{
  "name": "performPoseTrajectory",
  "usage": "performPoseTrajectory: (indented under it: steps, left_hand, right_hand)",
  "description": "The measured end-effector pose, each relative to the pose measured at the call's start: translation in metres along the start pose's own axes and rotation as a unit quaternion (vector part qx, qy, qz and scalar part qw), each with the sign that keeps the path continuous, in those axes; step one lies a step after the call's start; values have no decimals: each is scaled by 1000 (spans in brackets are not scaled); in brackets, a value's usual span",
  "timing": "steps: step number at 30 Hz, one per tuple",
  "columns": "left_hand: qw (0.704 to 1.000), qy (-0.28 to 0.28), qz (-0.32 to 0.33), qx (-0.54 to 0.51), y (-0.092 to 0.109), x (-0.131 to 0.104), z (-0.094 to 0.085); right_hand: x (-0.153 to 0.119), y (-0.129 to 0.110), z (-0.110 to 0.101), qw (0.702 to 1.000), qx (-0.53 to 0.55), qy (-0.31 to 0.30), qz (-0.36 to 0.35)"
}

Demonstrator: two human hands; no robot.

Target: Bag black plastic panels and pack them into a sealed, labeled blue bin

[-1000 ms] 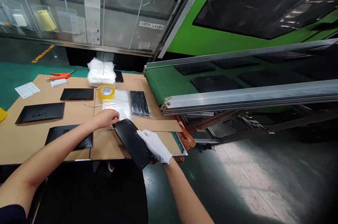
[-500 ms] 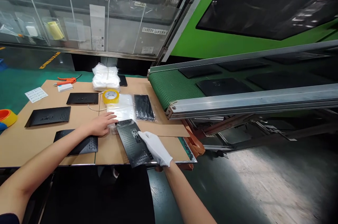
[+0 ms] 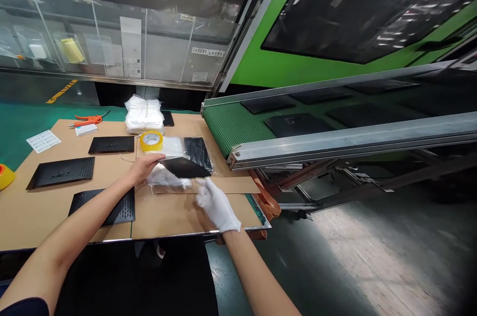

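A black panel (image 3: 186,167) is tilted above clear plastic bags (image 3: 167,177) on the cardboard-covered table (image 3: 164,214). My bare left hand (image 3: 146,167) pinches the panel's left corner. At its right end is my white-gloved right hand (image 3: 215,202), fingers curled against the panel's near edge. A roll of yellow tape (image 3: 151,141) lies on the bags just behind. To the right of the bags rests a bagged black panel (image 3: 198,153). More black panels lie on the left, one (image 3: 104,205) partly under my left forearm.
A green conveyor (image 3: 238,122) carrying dark panels slopes up to the right, its metal rail (image 3: 335,139) close beside the table. At the back stand a stack of white bags (image 3: 144,115) and orange cutters (image 3: 88,120). Clear pockets hang behind.
The black panel has turned from lying steeply toward me to nearly crosswise over the bags. My left hand now grips its corner, and my right hand has moved from its face to its right end.
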State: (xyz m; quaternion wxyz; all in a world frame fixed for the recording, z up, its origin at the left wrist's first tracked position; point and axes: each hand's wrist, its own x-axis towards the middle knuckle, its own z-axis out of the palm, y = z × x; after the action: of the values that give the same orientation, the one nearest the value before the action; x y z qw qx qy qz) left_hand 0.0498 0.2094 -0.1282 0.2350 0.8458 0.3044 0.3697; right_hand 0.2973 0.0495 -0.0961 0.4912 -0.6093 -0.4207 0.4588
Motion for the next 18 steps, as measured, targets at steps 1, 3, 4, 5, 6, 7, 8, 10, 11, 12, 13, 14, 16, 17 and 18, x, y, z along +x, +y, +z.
performPoseTrajectory:
  steps: [1,3,4,5,6,7,8,10,11,12,13,14,16,17,18]
  left_hand:
    - [999,18,-33,-11,1,5,-3]
    - [994,53,-91,-27,5,17,-10]
    - [991,72,-112,-33,8,25,-14]
    - [987,92,-127,-37,10,32,-19]
    - [983,112,-136,-42,13,39,-23]
    - [980,132,-140,-46,17,46,-29]
    - [977,151,-140,-51,21,52,-35]
    - [974,174,-127,-62,34,60,-48]
    - [974,179,-119,-67,42,61,-55]
    - [975,181,-112,-70,51,62,-61]
    - [975,180,-106,-73,61,60,-68]
    - [976,177,-102,-79,71,58,-73]
    - [975,167,-96,-110,92,50,-78]
    - [974,157,-94,-135,102,44,-78]
    - [972,143,-94,-162,111,38,-76]
  right_hand:
    - [-3,2,-4,999,37,-1,23]
    - [-9,5,-10,991,115,2,62]
    - [-12,6,-13,987,145,2,77]
    - [-15,7,-15,983,163,2,84]
    - [-17,7,-16,982,169,4,85]
    - [-18,7,-17,982,169,6,81]
    - [-20,6,-18,983,168,7,76]
    - [-21,3,-21,985,163,7,62]
    - [-21,0,-22,986,156,5,54]
    - [-21,-4,-24,989,145,2,43]
    - [-20,-10,-26,991,130,4,27]
    - [-17,-16,-27,994,111,12,4]
    - [-11,-34,-27,995,70,39,-66]
    - [-7,-45,-26,991,54,54,-110]
    - [-3,-57,-24,985,42,65,-153]
